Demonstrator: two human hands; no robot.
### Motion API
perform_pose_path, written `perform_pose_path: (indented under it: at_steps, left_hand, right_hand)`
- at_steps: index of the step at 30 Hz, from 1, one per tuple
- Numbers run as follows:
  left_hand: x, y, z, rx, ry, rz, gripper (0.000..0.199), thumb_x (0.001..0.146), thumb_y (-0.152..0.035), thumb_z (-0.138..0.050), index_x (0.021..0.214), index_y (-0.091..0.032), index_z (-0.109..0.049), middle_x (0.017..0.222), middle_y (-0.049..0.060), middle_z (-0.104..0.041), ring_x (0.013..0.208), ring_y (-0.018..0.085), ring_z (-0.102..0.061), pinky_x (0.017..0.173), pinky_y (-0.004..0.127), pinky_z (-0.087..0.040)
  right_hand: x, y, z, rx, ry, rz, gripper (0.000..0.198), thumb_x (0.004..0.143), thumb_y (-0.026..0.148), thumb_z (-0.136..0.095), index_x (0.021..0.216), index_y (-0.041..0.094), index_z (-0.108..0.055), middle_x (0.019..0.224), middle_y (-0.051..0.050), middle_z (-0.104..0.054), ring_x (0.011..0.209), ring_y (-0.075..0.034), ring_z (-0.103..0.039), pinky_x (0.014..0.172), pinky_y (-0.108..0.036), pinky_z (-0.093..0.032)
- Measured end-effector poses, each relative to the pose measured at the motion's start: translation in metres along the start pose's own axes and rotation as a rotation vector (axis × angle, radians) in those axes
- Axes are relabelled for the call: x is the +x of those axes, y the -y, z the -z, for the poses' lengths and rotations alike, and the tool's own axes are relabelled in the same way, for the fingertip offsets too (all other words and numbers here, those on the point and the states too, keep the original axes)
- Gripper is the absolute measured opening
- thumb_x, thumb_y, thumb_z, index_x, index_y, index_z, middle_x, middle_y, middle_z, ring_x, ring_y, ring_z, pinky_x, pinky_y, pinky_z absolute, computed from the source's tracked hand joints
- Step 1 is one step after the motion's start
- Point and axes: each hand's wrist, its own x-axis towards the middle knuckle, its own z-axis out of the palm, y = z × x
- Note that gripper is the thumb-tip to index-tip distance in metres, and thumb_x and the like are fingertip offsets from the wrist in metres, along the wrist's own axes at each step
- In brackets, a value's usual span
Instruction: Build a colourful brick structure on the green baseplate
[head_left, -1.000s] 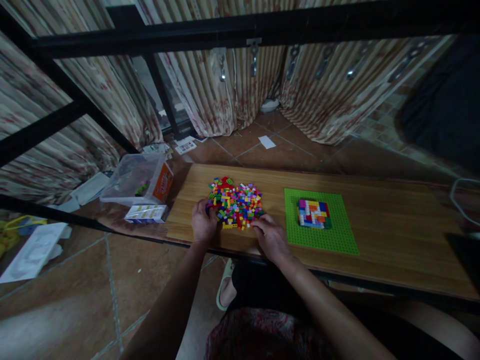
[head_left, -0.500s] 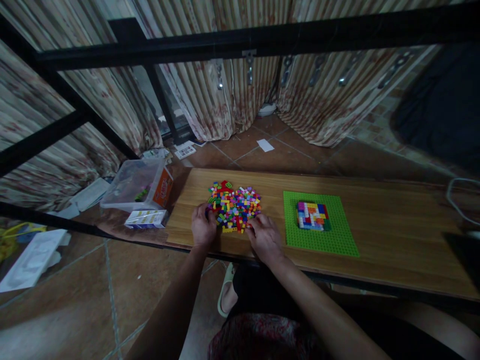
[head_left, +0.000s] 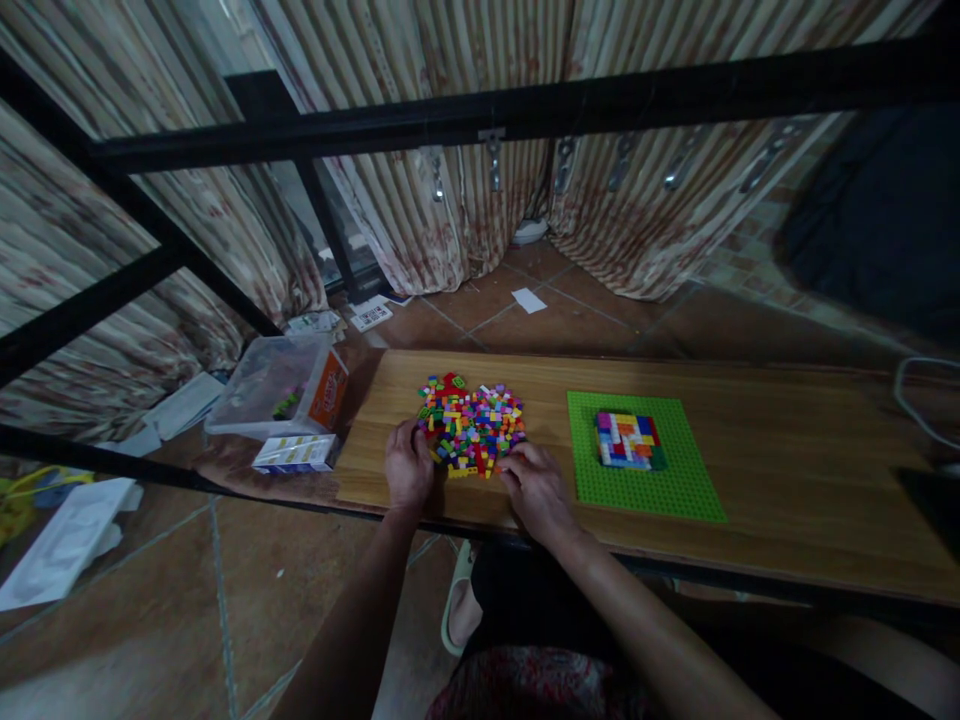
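Observation:
A loose pile of small multicoloured toy bricks (head_left: pixel 480 425) lies on the wooden board between my hands. My left hand (head_left: pixel 409 468) rests at the pile's left edge with its fingers curled in; what they hold, if anything, is hidden. At the lower right edge of the pile, my right hand (head_left: pixel 534 485) pinches a small orange-red toy brick (head_left: pixel 503 467) between thumb and fingers. Farther right, a green baseplate (head_left: pixel 645 490) lies flat. On it sits a low, roughly square block of joined bricks (head_left: pixel 628 440) in several colours.
A clear plastic tub (head_left: pixel 262 385) with an orange label and a small box (head_left: pixel 295 453) stand left of the wooden board (head_left: pixel 787 450). A black metal frame (head_left: pixel 420 130) with hanging hooks crosses above the far side. Paper (head_left: pixel 529 300) lies on the tiled floor behind.
The whole view has shifted slightly, so the board sits lower in the picture. Both hands stay at the pile's edges, with small finger movements. The brick block on the baseplate looks the same.

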Motion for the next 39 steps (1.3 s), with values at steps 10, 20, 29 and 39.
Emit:
perform_pose_path:
  at_steps: [10, 20, 29, 39]
  left_hand:
    - [-0.021, -0.020, 0.020, -0.061, -0.151, -0.005, 0.031, 0.091, -0.036, -0.043, 0.108, -0.015, -0.058, 0.107, 0.014, -0.061, 0.106, 0.023, -0.056, 0.095, 0.041, -0.045]
    - [-0.101, -0.093, 0.022, -0.549, 0.689, 0.170, 0.029, 0.090, -0.045, -0.045, 0.081, -0.022, -0.060, 0.073, 0.002, -0.062, 0.070, 0.015, -0.058, 0.065, 0.027, -0.045]
    - [-0.105, -0.091, 0.021, -0.613, 0.762, 0.216, 0.035, 0.090, -0.047, -0.043, 0.066, -0.021, -0.048, 0.061, -0.002, -0.047, 0.057, 0.012, -0.042, 0.054, 0.024, -0.036]
    - [-0.047, -0.082, 0.001, 0.059, 0.376, -0.329, 0.020, 0.090, -0.035, -0.047, 0.087, -0.022, -0.062, 0.085, 0.005, -0.068, 0.075, 0.019, -0.062, 0.065, 0.028, -0.043]
  right_hand:
    - [-0.004, 0.016, 0.017, 0.161, -0.004, -0.091, 0.014, 0.090, 0.020, -0.049, 0.085, 0.023, -0.061, 0.086, -0.004, -0.063, 0.086, -0.020, -0.057, 0.079, -0.033, -0.044]
    - [-0.050, 0.042, 0.059, 0.705, 0.102, -0.454, 0.016, 0.087, 0.031, -0.055, 0.085, 0.023, -0.068, 0.085, -0.001, -0.068, 0.082, -0.017, -0.062, 0.073, -0.027, -0.046]
    - [-0.058, 0.035, 0.064, 1.123, 0.115, -0.660, 0.020, 0.074, 0.040, -0.068, 0.078, 0.020, -0.072, 0.063, 0.002, -0.064, 0.057, -0.012, -0.054, 0.058, -0.025, -0.042]
    - [-0.066, -0.033, 0.107, 0.634, -0.186, -0.614, 0.027, 0.083, 0.042, -0.058, 0.093, 0.021, -0.070, 0.083, -0.003, -0.068, 0.074, -0.017, -0.063, 0.069, -0.029, -0.049]
